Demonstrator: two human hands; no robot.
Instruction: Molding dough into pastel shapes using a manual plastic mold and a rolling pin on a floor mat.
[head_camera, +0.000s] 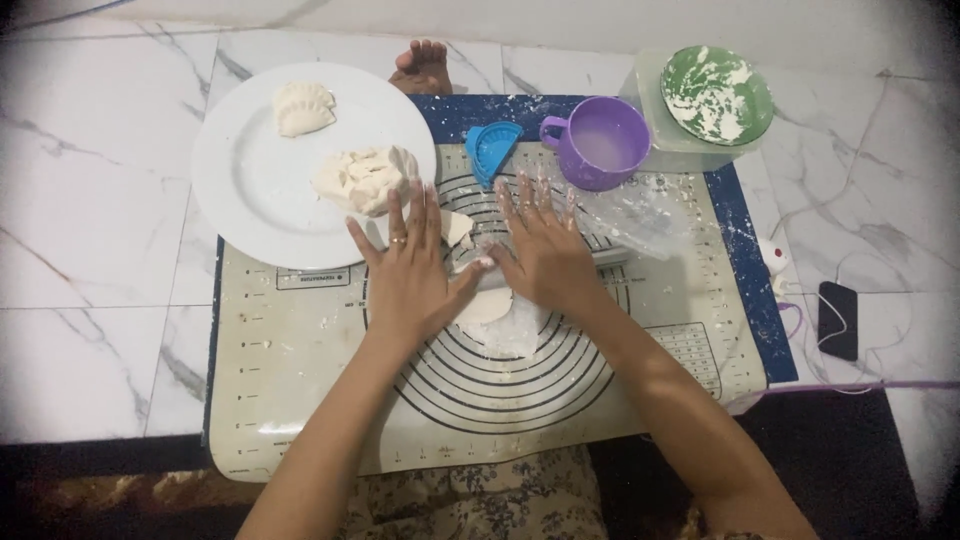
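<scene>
While both flat on the mat (300, 350), left hand (408, 275) and right hand (545, 255) open, gripping nothing, dough sheet (490, 308) beneath them.

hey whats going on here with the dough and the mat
A person is pressing both palms flat on a rolling pin over a piece of dough on a ringed pastry mat. The left hand and right hand lie side by side, fingers spread. A white plate at the upper left holds a dough lump and one folded dumpling. A blue dumpling press, a purple cup and a floury green bowl sit behind.
</scene>
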